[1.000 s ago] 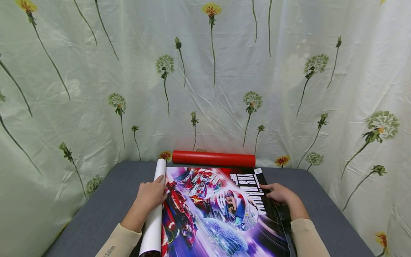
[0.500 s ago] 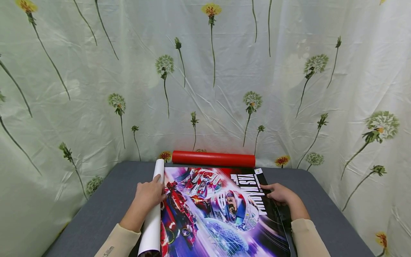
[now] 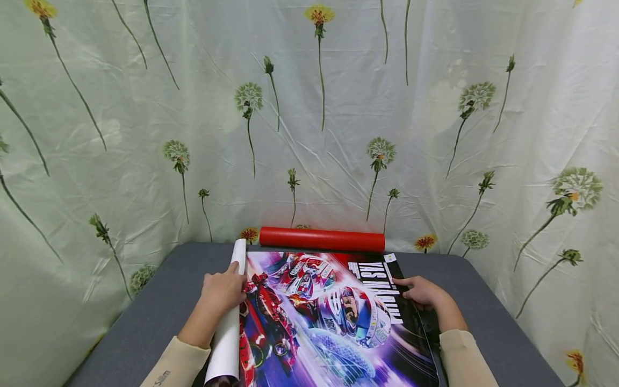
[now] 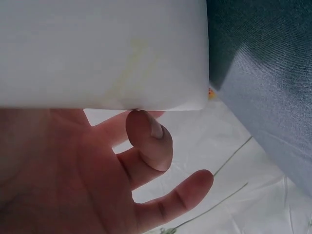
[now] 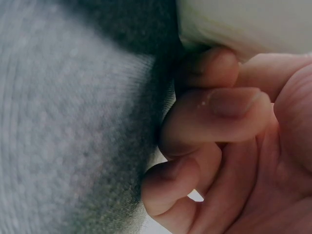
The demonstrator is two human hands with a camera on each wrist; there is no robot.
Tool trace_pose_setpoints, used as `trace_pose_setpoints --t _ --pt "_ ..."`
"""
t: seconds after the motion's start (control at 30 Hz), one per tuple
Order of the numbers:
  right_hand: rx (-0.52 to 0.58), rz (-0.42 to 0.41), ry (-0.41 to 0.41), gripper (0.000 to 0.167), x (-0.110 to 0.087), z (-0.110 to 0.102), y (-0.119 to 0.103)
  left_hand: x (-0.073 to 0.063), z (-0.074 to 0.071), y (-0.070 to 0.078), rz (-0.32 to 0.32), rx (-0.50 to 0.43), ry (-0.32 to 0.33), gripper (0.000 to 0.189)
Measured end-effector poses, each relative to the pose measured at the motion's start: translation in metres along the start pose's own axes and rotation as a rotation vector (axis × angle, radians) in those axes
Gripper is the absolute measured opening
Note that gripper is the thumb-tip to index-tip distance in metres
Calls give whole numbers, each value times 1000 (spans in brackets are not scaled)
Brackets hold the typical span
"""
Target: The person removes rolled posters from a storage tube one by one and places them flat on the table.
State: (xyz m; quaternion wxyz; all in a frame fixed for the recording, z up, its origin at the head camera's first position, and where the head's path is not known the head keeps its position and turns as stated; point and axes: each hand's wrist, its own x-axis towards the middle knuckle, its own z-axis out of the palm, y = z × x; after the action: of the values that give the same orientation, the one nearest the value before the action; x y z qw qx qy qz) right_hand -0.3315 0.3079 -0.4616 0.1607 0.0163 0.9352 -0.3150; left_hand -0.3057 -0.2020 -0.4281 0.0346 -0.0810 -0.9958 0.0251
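Observation:
A glossy poster (image 3: 333, 317) with racing cars, helmets and white lettering lies spread over the table, its left side still a white roll (image 3: 226, 338). My left hand (image 3: 222, 293) grips that roll from its left side near the far end, index finger along the top. In the left wrist view, one bent finger (image 4: 148, 139) touches the white paper while the others hang loosely beside it. My right hand (image 3: 423, 293) pinches the poster's dark right edge beside the lettering. Its other fingers (image 5: 234, 114) curl below the sheet against the grey cloth in the right wrist view.
A red tube (image 3: 321, 239) lies across the back of the table, just beyond the poster's far edge. The table (image 3: 493, 317) has a dark grey cloth. Behind it hangs a pale curtain (image 3: 338, 183) with printed dandelions.
My left hand and the white roll have shifted slightly left, and a little more of the poster's print shows beside the roll. The right hand has stayed at the edge.

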Motion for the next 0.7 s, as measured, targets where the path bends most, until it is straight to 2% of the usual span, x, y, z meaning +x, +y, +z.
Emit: trace_pose_setpoints --t 0.17,0.27,0.47,0.7 --pt "1 -6 3 54 0 0 1 0 1 0 -28 -5 9 47" --pt "-2 -8 11 54 -1 0 1 0 0 -1 -44 -16 27 49" --pt "13 -12 25 54 -2 2 2 -2 -2 -5 -51 -41 78 39" --pt "17 -6 30 54 0 2 2 -4 -12 -13 -59 -70 61 23"
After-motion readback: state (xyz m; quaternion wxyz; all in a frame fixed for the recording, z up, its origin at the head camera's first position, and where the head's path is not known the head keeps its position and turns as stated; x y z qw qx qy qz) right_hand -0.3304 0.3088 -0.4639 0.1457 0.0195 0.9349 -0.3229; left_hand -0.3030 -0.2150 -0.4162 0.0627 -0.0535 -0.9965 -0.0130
